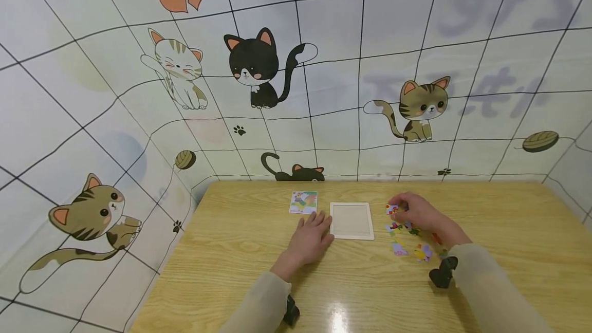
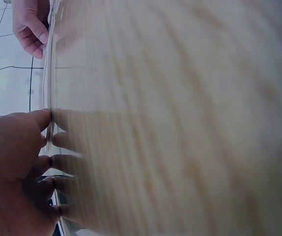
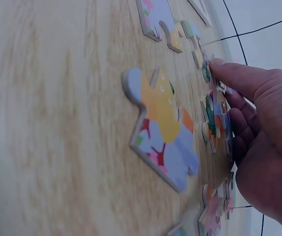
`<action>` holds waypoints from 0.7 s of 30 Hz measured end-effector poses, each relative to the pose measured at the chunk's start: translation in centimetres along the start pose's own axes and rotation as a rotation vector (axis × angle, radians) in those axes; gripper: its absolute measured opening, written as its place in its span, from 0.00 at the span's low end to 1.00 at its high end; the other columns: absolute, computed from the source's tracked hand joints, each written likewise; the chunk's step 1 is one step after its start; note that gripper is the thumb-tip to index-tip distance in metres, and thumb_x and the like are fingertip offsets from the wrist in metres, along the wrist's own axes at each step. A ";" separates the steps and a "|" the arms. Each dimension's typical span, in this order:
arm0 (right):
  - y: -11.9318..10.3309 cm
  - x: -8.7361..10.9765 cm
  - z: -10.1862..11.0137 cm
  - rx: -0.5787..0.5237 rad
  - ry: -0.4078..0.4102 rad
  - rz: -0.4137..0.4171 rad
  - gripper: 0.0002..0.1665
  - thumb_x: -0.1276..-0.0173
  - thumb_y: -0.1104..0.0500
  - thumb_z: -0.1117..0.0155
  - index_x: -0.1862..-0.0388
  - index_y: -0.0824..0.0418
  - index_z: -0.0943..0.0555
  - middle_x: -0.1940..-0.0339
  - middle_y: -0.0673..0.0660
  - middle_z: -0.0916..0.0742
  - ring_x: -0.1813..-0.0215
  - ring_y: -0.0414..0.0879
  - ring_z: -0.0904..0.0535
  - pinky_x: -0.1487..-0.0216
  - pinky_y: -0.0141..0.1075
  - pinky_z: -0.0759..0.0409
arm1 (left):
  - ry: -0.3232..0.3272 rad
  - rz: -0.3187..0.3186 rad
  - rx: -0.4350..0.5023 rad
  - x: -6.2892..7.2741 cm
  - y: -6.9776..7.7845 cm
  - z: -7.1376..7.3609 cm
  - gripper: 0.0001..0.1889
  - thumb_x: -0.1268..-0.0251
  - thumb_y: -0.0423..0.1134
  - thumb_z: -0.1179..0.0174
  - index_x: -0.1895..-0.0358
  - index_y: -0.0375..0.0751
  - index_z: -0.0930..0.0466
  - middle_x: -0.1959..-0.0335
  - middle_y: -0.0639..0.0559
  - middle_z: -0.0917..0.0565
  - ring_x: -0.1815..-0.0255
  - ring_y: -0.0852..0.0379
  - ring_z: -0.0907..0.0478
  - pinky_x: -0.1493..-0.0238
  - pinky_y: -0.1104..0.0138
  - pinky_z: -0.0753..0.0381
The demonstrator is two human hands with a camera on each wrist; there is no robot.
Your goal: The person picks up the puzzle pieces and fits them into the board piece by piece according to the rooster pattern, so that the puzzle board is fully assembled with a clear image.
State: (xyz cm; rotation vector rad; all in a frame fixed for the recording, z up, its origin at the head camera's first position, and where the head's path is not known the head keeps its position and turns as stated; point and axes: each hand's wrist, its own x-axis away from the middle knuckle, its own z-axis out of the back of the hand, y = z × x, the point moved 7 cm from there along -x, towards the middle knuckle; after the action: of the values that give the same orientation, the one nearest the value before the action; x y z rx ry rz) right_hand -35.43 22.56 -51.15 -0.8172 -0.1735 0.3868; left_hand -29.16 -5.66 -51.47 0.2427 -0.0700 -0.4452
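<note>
My left hand point(image 1: 311, 239) rests on the table with its fingers spread, thumb side at the left edge of a shallow wooden puzzle frame point(image 1: 371, 222). In the left wrist view the fingertips point(image 2: 57, 186) press on the wood. My right hand point(image 1: 420, 211) is beyond the frame's right side, thumb and fingers pinching a colourful jigsaw piece point(image 1: 391, 209) at its right edge. Loose jigsaw pieces lie just below that hand, among them a lilac-and-yellow corner piece point(image 3: 168, 130), large in the right wrist view. The right palm hides several others.
A small square picture card point(image 1: 303, 202) lies left of the frame, beyond the left fingertips. The wooden table point(image 1: 240, 261) meets a wall covering point(image 1: 337, 91) printed with cats along its far edge. Both wrists carry a black camera point(image 1: 443, 273).
</note>
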 end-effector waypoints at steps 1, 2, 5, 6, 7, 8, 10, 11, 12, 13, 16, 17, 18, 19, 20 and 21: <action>0.0 0.0 0.0 -0.014 -0.006 -0.005 0.24 0.32 0.60 0.28 0.42 0.71 0.21 0.55 0.58 0.17 0.56 0.50 0.24 0.56 0.43 0.21 | 0.001 0.000 -0.001 0.0 0.0 0.0 0.28 0.18 0.50 0.52 0.22 0.44 0.33 0.21 0.45 0.36 0.20 0.43 0.43 0.25 0.42 0.43; 0.1 0.0 0.0 -0.026 -0.009 -0.011 0.24 0.32 0.61 0.28 0.42 0.71 0.22 0.56 0.58 0.17 0.57 0.50 0.24 0.57 0.43 0.21 | 0.000 0.000 0.000 0.0 0.0 0.0 0.28 0.18 0.50 0.52 0.22 0.44 0.34 0.21 0.45 0.36 0.20 0.43 0.43 0.25 0.42 0.43; 0.0 0.0 0.0 -0.057 -0.010 -0.027 0.23 0.31 0.61 0.29 0.42 0.71 0.23 0.57 0.57 0.17 0.58 0.50 0.25 0.59 0.40 0.21 | 0.000 -0.001 0.004 0.0 0.1 0.1 0.28 0.18 0.50 0.51 0.22 0.44 0.34 0.21 0.45 0.36 0.20 0.42 0.43 0.25 0.42 0.43; 0.0 0.0 0.0 -0.064 -0.006 -0.031 0.23 0.31 0.62 0.29 0.42 0.71 0.23 0.57 0.57 0.17 0.58 0.50 0.24 0.60 0.40 0.21 | -0.002 -0.001 0.005 0.1 0.1 0.1 0.28 0.18 0.50 0.51 0.22 0.44 0.33 0.21 0.45 0.36 0.20 0.42 0.43 0.25 0.42 0.43; -0.1 0.1 0.1 -0.067 -0.004 -0.030 0.22 0.31 0.62 0.30 0.42 0.71 0.23 0.57 0.57 0.17 0.58 0.50 0.24 0.60 0.39 0.21 | 0.000 -0.002 0.006 0.1 0.1 0.2 0.28 0.18 0.50 0.51 0.22 0.44 0.33 0.21 0.44 0.36 0.20 0.42 0.43 0.25 0.42 0.43; -0.1 0.1 0.1 -0.070 0.003 -0.031 0.21 0.31 0.63 0.30 0.43 0.71 0.23 0.58 0.58 0.17 0.59 0.50 0.24 0.60 0.40 0.21 | -0.001 -0.002 0.007 0.1 0.1 0.2 0.28 0.18 0.50 0.51 0.22 0.44 0.33 0.21 0.44 0.36 0.20 0.42 0.43 0.25 0.42 0.43; -0.2 0.2 0.3 -0.068 0.020 -0.036 0.19 0.30 0.63 0.31 0.44 0.70 0.22 0.58 0.58 0.16 0.59 0.49 0.24 0.60 0.39 0.21 | -0.005 -0.003 0.005 0.1 0.2 0.1 0.28 0.18 0.50 0.51 0.23 0.44 0.33 0.21 0.44 0.36 0.20 0.42 0.42 0.25 0.42 0.42; -0.2 0.2 0.4 -0.055 0.031 -0.036 0.18 0.29 0.63 0.32 0.44 0.70 0.21 0.58 0.58 0.16 0.59 0.49 0.24 0.60 0.39 0.21 | -0.007 -0.004 0.002 0.1 0.2 0.1 0.28 0.18 0.50 0.51 0.22 0.44 0.33 0.21 0.44 0.36 0.20 0.42 0.42 0.25 0.42 0.42; -0.2 0.2 0.5 -0.047 0.042 -0.038 0.16 0.29 0.64 0.33 0.45 0.70 0.20 0.57 0.58 0.15 0.58 0.49 0.23 0.60 0.40 0.21 | -0.007 -0.005 0.000 0.0 0.2 0.1 0.28 0.18 0.50 0.51 0.23 0.44 0.33 0.21 0.44 0.36 0.20 0.42 0.42 0.25 0.42 0.42; -0.1 0.2 0.6 -0.038 0.051 -0.042 0.15 0.28 0.63 0.34 0.46 0.69 0.19 0.57 0.58 0.15 0.58 0.49 0.23 0.59 0.40 0.22 | -0.009 -0.007 -0.002 0.0 0.3 0.2 0.28 0.18 0.50 0.51 0.23 0.44 0.33 0.21 0.44 0.36 0.20 0.42 0.42 0.25 0.42 0.42; 0.0 0.1 0.8 -0.018 0.081 -0.063 0.12 0.26 0.63 0.35 0.48 0.68 0.17 0.56 0.59 0.14 0.57 0.49 0.22 0.58 0.41 0.21 | -0.012 -0.011 -0.012 0.0 0.4 0.3 0.28 0.18 0.50 0.51 0.22 0.44 0.33 0.21 0.44 0.36 0.20 0.42 0.42 0.26 0.41 0.41; 0.1 0.0 0.8 -0.019 0.082 -0.065 0.12 0.25 0.63 0.36 0.48 0.68 0.17 0.55 0.59 0.14 0.57 0.49 0.22 0.57 0.41 0.21 | -0.011 -0.011 -0.015 0.0 0.4 0.4 0.28 0.18 0.50 0.51 0.22 0.44 0.33 0.21 0.44 0.36 0.20 0.42 0.42 0.26 0.41 0.41; 0.1 -0.1 0.8 -0.027 0.086 -0.077 0.11 0.25 0.63 0.36 0.48 0.68 0.17 0.56 0.59 0.14 0.56 0.50 0.21 0.57 0.41 0.21 | -0.012 -0.010 -0.015 0.1 0.4 0.4 0.28 0.18 0.50 0.51 0.22 0.44 0.33 0.21 0.44 0.36 0.20 0.42 0.42 0.26 0.41 0.41; 0.1 -0.1 0.8 -0.031 0.087 -0.084 0.11 0.24 0.62 0.36 0.48 0.68 0.17 0.55 0.59 0.14 0.56 0.50 0.21 0.57 0.42 0.21 | -0.013 -0.010 -0.014 0.1 0.4 0.5 0.28 0.18 0.50 0.51 0.22 0.44 0.33 0.21 0.44 0.36 0.20 0.42 0.42 0.26 0.41 0.41; 0.2 -0.2 0.8 -0.037 0.088 -0.093 0.11 0.24 0.62 0.37 0.48 0.68 0.17 0.55 0.59 0.14 0.56 0.50 0.21 0.57 0.41 0.20 | -0.014 -0.009 -0.013 0.1 0.4 0.5 0.28 0.18 0.50 0.51 0.22 0.44 0.33 0.21 0.44 0.36 0.20 0.41 0.43 0.25 0.41 0.41; 0.2 -0.2 0.8 -0.041 0.086 -0.099 0.11 0.24 0.62 0.37 0.48 0.68 0.17 0.55 0.59 0.14 0.56 0.50 0.21 0.57 0.41 0.20 | -0.011 -0.011 -0.011 0.1 0.3 0.6 0.28 0.18 0.50 0.51 0.23 0.43 0.33 0.21 0.43 0.35 0.20 0.41 0.42 0.26 0.41 0.41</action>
State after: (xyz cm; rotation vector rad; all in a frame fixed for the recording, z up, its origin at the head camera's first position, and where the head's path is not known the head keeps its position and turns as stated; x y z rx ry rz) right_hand -35.93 23.09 -50.75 -0.8601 -0.1414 0.2554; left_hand -28.97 -5.54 -50.82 0.2295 -0.0771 -0.4574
